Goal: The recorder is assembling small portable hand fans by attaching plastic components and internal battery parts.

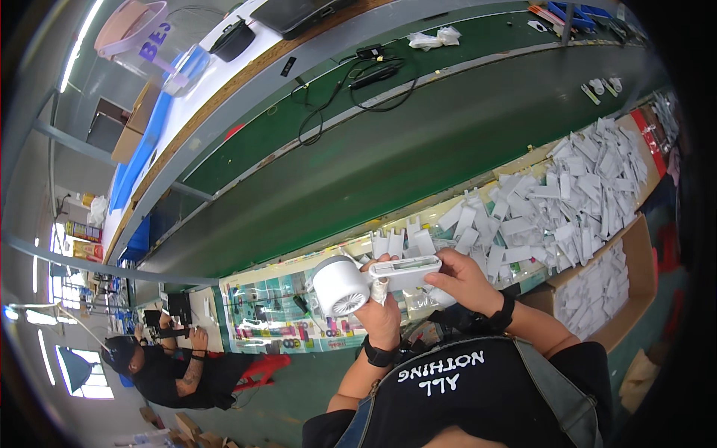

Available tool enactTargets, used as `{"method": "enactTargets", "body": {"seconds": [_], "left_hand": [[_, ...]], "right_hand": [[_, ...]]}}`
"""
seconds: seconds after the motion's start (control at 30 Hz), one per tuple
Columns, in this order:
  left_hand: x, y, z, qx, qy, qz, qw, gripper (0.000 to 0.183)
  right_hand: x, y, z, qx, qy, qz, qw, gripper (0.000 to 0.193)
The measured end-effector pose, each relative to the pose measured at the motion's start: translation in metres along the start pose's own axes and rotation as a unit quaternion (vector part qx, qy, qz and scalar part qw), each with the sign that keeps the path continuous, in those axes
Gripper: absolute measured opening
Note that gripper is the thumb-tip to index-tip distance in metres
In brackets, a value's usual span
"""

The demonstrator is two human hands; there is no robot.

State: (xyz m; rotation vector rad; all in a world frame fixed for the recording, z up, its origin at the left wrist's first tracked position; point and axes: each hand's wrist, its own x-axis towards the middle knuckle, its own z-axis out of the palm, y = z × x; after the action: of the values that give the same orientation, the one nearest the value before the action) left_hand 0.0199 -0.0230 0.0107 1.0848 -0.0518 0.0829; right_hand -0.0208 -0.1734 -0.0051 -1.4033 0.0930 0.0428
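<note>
Between my hands is a white handheld fan [340, 287] with a round, drum-shaped head, a grey rim and a slotted vent. Its handle [407, 274] points right, and a long opening shows along the upper side. My left hand [381, 321] grips the handle close to the head; a pale wrap covers one fingertip. At the handle's far right end, my right hand [464, 280] pinches it between thumb and fingers. Just beyond the handle, several white plastic shell pieces [399, 240] stand on the worktop [261, 299].
A large heap of white plastic pieces [560, 194] spreads to the right, beside a cardboard box [635, 276] holding more. A green conveyor belt [299, 201] runs past the worktop. Cables [351, 82] lie on its far ledge. At left, a co-worker [168, 366] sits near a red stool [261, 369].
</note>
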Motion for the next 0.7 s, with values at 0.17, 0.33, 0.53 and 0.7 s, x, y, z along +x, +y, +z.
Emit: {"method": "enactTargets", "body": {"seconds": [0.17,0.33,0.53,0.7], "left_hand": [[0.003,0.014,0.016,-0.021,0.022,0.019,0.999,0.030],[0.005,0.007,0.008,-0.137,-0.012,-0.033,0.990,0.031],[0.015,-0.031,0.005,-0.049,0.050,-0.058,0.996,0.029],[0.006,-0.009,0.004,0.020,-0.008,0.035,0.999,0.040]], "right_hand": [[-0.004,-0.032,0.018,-0.024,0.061,-0.076,0.995,0.028],[0.013,-0.015,0.001,-0.200,0.062,-0.334,0.919,0.033],[0.032,0.035,0.004,0.153,0.025,0.072,0.985,0.027],[0.018,-0.014,0.021,0.104,0.022,0.008,0.994,0.027]]}}
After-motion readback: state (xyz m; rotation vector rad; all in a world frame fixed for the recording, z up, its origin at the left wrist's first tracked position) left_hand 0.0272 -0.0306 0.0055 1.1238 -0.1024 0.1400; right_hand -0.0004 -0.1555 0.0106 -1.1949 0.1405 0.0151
